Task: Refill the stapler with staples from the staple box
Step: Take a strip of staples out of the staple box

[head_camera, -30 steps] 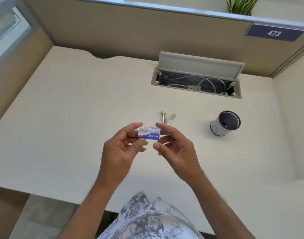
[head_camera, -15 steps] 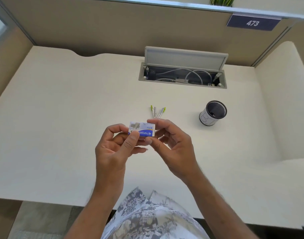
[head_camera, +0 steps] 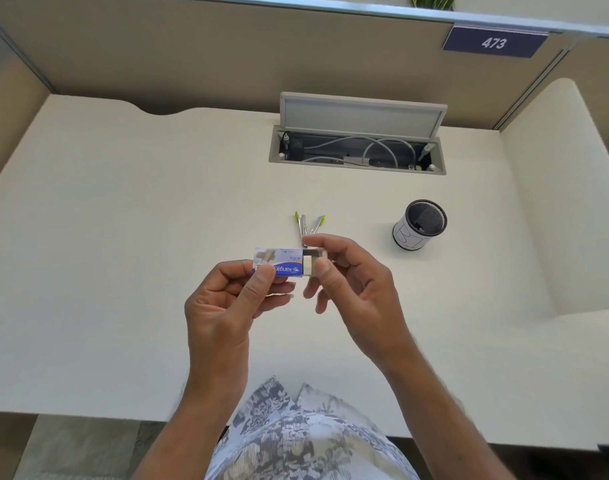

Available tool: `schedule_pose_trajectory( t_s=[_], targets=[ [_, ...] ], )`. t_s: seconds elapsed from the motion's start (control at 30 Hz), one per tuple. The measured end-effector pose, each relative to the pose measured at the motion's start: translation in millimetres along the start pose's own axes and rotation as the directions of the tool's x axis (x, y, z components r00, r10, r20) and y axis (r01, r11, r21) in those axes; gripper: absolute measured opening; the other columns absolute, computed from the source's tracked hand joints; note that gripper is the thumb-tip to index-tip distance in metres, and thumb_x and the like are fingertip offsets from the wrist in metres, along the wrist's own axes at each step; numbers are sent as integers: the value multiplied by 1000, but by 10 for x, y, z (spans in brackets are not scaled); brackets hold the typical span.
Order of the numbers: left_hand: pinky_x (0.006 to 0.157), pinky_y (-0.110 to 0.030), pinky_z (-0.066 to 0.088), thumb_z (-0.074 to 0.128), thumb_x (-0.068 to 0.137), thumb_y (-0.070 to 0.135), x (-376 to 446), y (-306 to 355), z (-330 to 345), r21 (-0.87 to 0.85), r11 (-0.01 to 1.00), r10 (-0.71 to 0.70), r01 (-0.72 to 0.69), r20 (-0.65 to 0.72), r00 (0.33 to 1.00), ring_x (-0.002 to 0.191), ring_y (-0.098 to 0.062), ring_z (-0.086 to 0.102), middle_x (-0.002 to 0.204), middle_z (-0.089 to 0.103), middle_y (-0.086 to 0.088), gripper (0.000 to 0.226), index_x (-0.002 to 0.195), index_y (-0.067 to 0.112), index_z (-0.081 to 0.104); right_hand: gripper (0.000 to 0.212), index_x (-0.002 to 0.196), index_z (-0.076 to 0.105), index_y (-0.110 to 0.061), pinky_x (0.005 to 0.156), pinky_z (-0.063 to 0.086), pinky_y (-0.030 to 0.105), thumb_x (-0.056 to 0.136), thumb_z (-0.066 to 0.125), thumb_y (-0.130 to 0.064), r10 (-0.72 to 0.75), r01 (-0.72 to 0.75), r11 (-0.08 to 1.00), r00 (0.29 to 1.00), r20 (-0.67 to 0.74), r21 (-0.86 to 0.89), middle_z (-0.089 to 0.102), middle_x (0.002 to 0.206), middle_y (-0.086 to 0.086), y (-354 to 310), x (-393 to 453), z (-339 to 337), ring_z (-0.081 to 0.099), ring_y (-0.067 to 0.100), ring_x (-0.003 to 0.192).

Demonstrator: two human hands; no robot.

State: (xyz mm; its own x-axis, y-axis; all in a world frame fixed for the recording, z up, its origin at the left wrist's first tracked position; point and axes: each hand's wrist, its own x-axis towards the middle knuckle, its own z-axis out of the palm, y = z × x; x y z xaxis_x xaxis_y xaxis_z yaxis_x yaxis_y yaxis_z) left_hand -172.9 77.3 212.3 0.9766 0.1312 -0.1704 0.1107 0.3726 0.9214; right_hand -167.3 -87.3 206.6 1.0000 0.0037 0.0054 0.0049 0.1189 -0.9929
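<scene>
A: Where's the staple box?
B: The staple box [head_camera: 279,262] is up off the desk [head_camera: 123,237], held between both hands near the front middle. The left hand [head_camera: 223,299] pinches the blue-and-white sleeve, thumb on top, fingers under. The right hand [head_camera: 351,282] pinches the inner tray [head_camera: 313,259], which sticks partway out of the sleeve's right end, between thumb and forefinger; the other fingers are loosely curled, touching nothing.

A: Stapler?
B: The metal thing with yellow-green tips [head_camera: 308,225], fanned open on the desk just behind the box, is likely it. Its near end is hidden by the right forefinger, so can't be sure.

A: Anything else around?
B: A mesh cup [head_camera: 419,225] stands to the right, well apart from the hands. A cable box [head_camera: 356,150] is sunk in the desk further back, lid up, grey cords inside. A sign reading 473 [head_camera: 493,43] is on the partition, a plant [head_camera: 433,1] above it. A patterned shirt [head_camera: 306,441] is at the bottom edge.

A: Staples visible?
B: Can't tell; the tray looks pale inside.
</scene>
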Motion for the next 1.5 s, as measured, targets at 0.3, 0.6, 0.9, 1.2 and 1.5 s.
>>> schedule_pose_trajectory(
  t_s=[0.3,0.6,0.9,1.2,1.5],
  targets=[
    [69,-31,64,86,84,30,8,-13,19,-4,1000,18,-18,-45,999,78,-30,81,90,83,-13,13,88,24,75,2,92,69,-26,51,44,20,93,69,-24,-132,30,893,971,-197,-449,70,94,-11,-103,-28,32,64,15,66],
    [71,-31,64,80,79,29,-3,-44,42,5,999,33,-33,-69,997,79,-30,81,92,83,-14,19,91,17,71,9,81,72,-25,60,46,15,86,79,-28,-164,-48,777,947,-276,-627,68,91,-13,-201,8,144,63,11,62],
    [71,-32,64,78,82,25,18,-82,37,-1,1000,20,-20,-71,997,78,-31,81,92,83,-15,16,92,15,70,5,90,70,-22,58,47,17,89,75,-20,-236,46,753,950,-204,-657,63,104,-7,-192,6,117,64,10,75],
    [72,-32,64,80,78,31,28,-66,38,-21,1000,12,-14,-82,997,76,-29,81,88,83,-14,25,92,14,70,12,103,79,-26,62,55,37,95,69,-25,-316,178,639,948,-45,-749,60,123,-2,-180,-13,51,60,14,87],
    [72,-32,64,75,88,18,11,-99,45,42,997,61,-57,-79,995,78,-31,81,91,83,-15,8,93,14,70,16,87,75,-23,59,53,34,89,77,-38,-288,41,662,936,-203,-749,62,99,-6,-196,-36,119,60,9,78]
  ],
)
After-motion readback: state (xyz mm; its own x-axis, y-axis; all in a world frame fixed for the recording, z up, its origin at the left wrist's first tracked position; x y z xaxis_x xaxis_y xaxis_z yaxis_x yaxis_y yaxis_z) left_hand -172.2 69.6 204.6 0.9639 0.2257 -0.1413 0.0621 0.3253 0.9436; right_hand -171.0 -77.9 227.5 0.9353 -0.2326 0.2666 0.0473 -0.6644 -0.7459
